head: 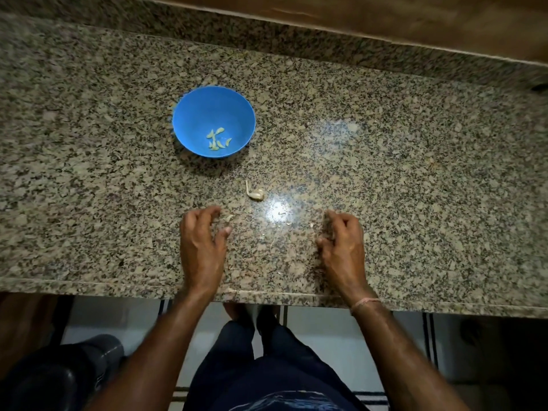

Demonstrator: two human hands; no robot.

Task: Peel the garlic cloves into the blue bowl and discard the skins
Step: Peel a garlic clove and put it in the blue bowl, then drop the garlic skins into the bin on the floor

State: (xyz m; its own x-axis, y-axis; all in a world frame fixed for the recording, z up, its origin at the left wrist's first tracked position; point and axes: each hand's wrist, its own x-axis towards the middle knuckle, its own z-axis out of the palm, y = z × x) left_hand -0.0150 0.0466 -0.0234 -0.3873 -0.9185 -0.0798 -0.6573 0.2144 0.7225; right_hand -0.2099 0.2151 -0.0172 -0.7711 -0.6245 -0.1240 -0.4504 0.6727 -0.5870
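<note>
A blue bowl (214,114) stands on the speckled granite counter (385,173) and holds several peeled garlic cloves (218,139). Below and right of it lies a pale garlic piece with a curled stem (254,193). Small skin scraps (228,218) are scattered between my hands. My left hand (201,241) rests on the counter with its fingers curled, fingertips down, holding nothing that I can see. My right hand (342,241) lies likewise, fingers curled on the stone beside a skin scrap (312,225).
The counter's front edge (118,287) runs just behind my wrists. A wooden ledge (385,22) borders the far side. Below the counter are a dark round bin (68,372) at left, a tiled floor and my legs.
</note>
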